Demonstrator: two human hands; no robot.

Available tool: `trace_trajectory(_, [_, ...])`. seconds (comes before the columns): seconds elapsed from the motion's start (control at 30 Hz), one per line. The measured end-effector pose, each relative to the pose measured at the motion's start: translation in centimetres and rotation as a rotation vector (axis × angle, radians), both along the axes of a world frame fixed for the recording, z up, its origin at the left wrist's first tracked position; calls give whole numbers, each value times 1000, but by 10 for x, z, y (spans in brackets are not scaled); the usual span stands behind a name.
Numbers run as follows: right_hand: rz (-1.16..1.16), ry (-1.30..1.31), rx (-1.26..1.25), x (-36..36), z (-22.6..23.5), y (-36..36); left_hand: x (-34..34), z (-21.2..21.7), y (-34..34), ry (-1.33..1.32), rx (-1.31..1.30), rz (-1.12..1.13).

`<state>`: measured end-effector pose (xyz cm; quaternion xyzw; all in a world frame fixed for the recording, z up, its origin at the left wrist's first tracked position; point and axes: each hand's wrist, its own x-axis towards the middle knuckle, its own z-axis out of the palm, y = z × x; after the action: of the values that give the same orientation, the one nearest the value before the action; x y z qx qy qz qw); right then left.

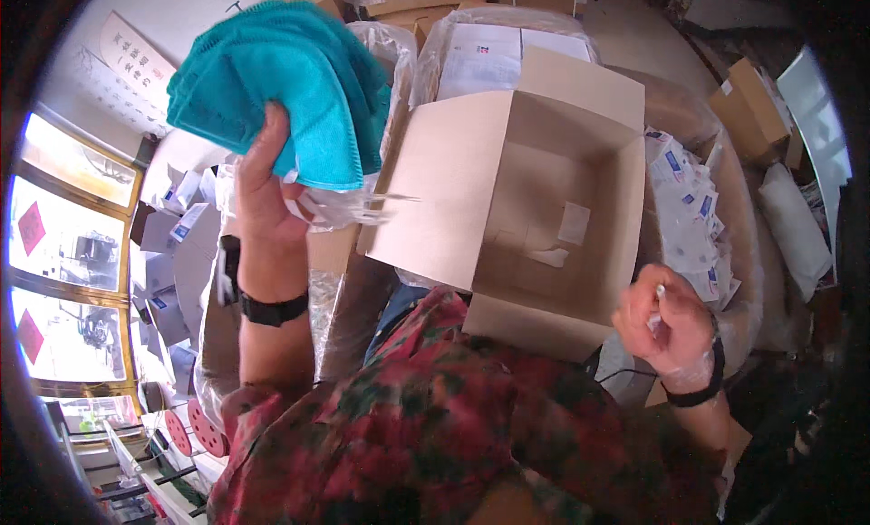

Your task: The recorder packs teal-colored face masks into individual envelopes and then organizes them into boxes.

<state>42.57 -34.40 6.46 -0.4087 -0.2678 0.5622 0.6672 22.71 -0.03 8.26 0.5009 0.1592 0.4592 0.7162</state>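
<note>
Left hand point(258, 194): teal cloth point(285, 86) was gripped, fingers closed on it.
Right hand point(666, 321): small white piece was pinched.
Box point(517, 208): open, nearly bare.

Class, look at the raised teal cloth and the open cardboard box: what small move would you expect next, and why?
Probably the left hand lowers the teal cloth toward the open box, which stands empty beside it with flaps open; the right hand is closed on something small and white.

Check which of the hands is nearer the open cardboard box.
Right. The right hand hovers just off the cardboard box's near right corner; the left hand is raised beyond its left flap, gripping a teal cloth.
</note>
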Motion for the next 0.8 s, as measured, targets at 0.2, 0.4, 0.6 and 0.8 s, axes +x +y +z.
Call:
trace_trajectory(0.2, [53, -24, 143, -3, -5, 47, 42, 12, -53, -359, -112, -336])
trace_trajectory(0.4, [-93, -228, -100, -13, 6, 98, 69, 28, -94, -471, -270, -603])
trace_trajectory(0.6, [68, -485, -28, -30, -31, 125, 75, 31, -94, -494, -179, -470])
trace_trajectory(0.8, [224, -84, -136, -41, -33, 106, 72, 31, -73, -581, -373, -692])
